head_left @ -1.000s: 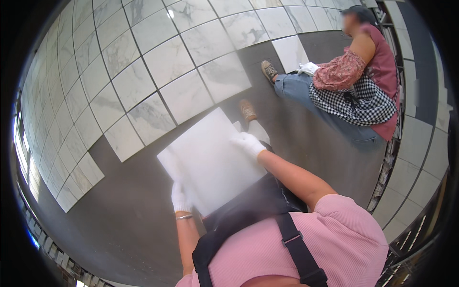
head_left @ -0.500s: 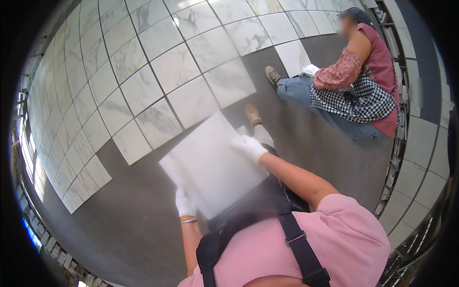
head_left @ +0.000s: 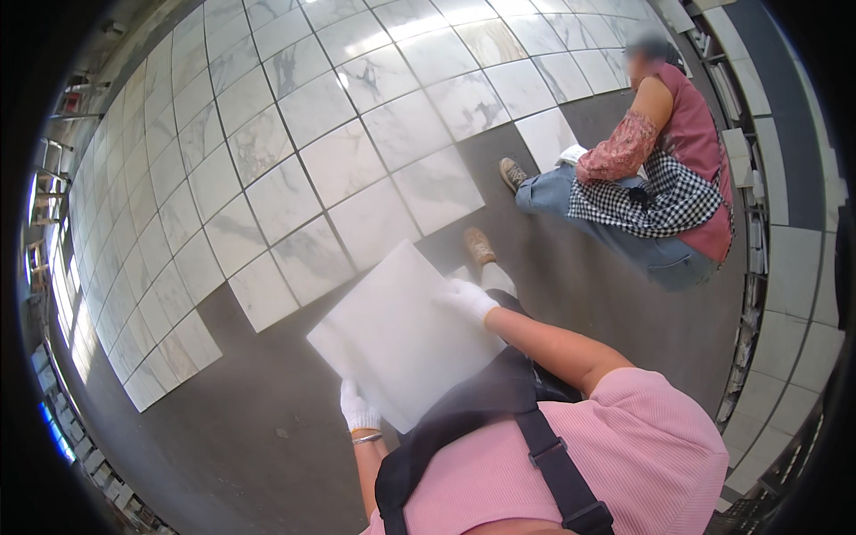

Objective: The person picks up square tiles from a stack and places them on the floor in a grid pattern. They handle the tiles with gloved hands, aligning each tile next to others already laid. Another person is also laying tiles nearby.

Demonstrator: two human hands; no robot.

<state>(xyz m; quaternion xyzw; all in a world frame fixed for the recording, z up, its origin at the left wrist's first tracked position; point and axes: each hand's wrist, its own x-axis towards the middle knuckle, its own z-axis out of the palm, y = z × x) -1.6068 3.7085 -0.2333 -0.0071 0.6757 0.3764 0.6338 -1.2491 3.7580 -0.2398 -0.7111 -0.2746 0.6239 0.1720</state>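
A square white tile (head_left: 401, 334) is held up in front of my body, tilted, its plain pale face toward me. My left hand (head_left: 358, 407), in a white knit glove, grips its near left edge, fingers partly hidden beneath it. On the opposite edge my right hand (head_left: 470, 301), gloved too, is closed, its fingertips hard to make out against the white. A small pale piece shows just beyond that hand; I cannot tell what it is. My shoe (head_left: 480, 244) stands on the grey floor past the tile.
White marbled tiles (head_left: 325, 119) lie in rows on the grey floor (head_left: 267, 428), with a stepped near edge. At right a person (head_left: 660, 169) in a checked apron sits with a gloved hand by a single tile (head_left: 546, 138). Tile stacks (head_left: 753, 267) line the right side.
The view has shifted, so the laid tiles appear lower and further right. The white tile stays in both my hands, a little lower in the picture. The other person is still seated.
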